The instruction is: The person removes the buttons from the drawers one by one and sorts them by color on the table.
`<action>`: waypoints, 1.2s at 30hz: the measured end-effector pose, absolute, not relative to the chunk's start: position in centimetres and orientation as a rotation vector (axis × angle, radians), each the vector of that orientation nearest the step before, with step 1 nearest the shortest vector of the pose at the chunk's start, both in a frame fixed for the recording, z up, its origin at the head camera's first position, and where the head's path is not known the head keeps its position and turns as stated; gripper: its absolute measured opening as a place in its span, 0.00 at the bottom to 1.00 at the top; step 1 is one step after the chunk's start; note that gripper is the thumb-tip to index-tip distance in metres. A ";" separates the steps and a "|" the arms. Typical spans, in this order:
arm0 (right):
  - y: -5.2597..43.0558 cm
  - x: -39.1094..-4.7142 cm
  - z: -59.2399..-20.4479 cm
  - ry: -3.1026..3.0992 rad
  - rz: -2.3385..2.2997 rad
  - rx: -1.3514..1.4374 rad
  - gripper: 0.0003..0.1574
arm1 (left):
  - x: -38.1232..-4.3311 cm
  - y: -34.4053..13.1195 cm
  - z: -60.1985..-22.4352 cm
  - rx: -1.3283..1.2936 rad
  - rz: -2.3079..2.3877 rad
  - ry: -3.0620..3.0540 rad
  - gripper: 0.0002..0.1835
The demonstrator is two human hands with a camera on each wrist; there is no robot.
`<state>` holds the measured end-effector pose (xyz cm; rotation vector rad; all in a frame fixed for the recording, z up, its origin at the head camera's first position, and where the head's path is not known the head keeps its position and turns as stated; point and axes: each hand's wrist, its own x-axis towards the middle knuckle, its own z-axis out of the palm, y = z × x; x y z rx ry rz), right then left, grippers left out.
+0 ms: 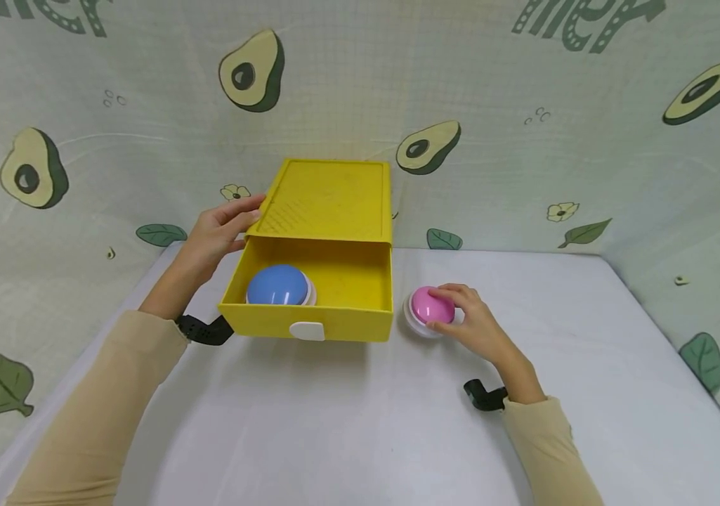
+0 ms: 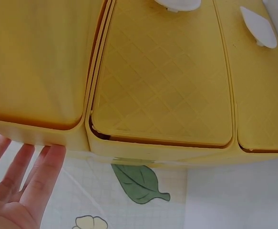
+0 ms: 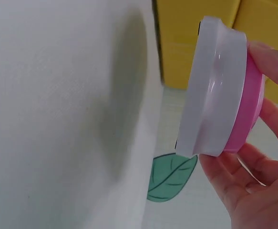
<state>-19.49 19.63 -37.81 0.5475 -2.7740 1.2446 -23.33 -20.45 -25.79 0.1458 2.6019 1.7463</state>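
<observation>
A yellow drawer cabinet (image 1: 328,200) stands on the table with its top drawer (image 1: 258,322) pulled out. Inside that drawer, on the left, lies a round push button with a blue dome (image 1: 277,284) and a white base. My left hand (image 1: 217,232) rests its fingers against the cabinet's left side; in the left wrist view those fingers (image 2: 46,179) are straight along the side wall. To the right of the drawer, my right hand (image 1: 470,320) holds a pink push button (image 1: 430,306) between thumb and fingers. Its white base (image 3: 215,90) is raised off the table, with a shadow below.
Two lower drawers show shut in the left wrist view, the middle one's front (image 2: 165,71) bearing a white handle (image 2: 179,4). A cloth with avocado prints (image 1: 334,84) hangs behind the white table (image 1: 347,422). Black camera mounts (image 1: 204,330) sit at both wrists.
</observation>
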 end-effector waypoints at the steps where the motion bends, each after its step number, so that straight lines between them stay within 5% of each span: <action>1: 19.6 -19.5 -38.0 -2.776 1.244 0.551 0.34 | -23.3 -20.4 -25.8 0.145 1.746 2.602 0.31; 36: 18.9 -20.0 -39.7 -2.899 1.069 0.572 0.34 | -23.3 -20.4 -26.0 0.168 1.771 2.604 0.31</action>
